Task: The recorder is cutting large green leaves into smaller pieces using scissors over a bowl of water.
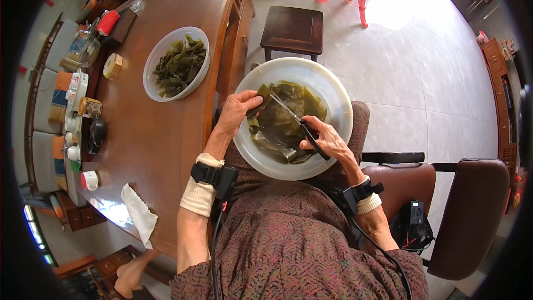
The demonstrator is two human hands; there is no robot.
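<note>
A wide whitish basin (337,87) rests on my lap, with wet green kelp (287,125) lying in liquid inside it. Over its left rim, my left hand (239,108) pinches a folded kelp strip (263,91) between thumb and fingers. My right hand (327,137) grips black-handled scissors (310,135), whose blades point up and left at the strip's edge. The blades look slightly parted; whether they touch the strip is hard to tell. On the wooden table to my left, a translucent plastic tub (150,79) contains cut kelp pieces (181,64).
A dark wooden stool (293,29) stands just beyond the basin. To my right is a brown chair (395,187) bearing a black device with cables (416,216). A white cloth (139,216), a mug (89,180) and a jar (90,107) sit on the table (154,141). Another person's bare leg (133,273) shows lower left.
</note>
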